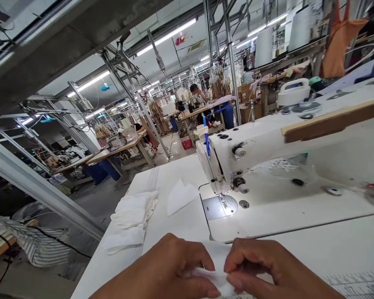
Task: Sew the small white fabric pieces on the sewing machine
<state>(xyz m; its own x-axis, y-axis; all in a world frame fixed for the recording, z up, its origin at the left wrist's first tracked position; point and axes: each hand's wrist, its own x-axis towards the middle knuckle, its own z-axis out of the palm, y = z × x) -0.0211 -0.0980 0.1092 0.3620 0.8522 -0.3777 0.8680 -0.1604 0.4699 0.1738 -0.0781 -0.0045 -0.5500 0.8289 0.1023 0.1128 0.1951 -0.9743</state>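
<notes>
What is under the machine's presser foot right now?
The metal needle plate shows around the presser foot. The held white cloth is apart from it, pinched by the left hand and right hand. Directly beneath the presser foot is covered.

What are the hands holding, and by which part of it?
A white fabric piece, pinched by the left hand and right hand at its near, bunched part; whether that's an edge is unclear.
</notes>
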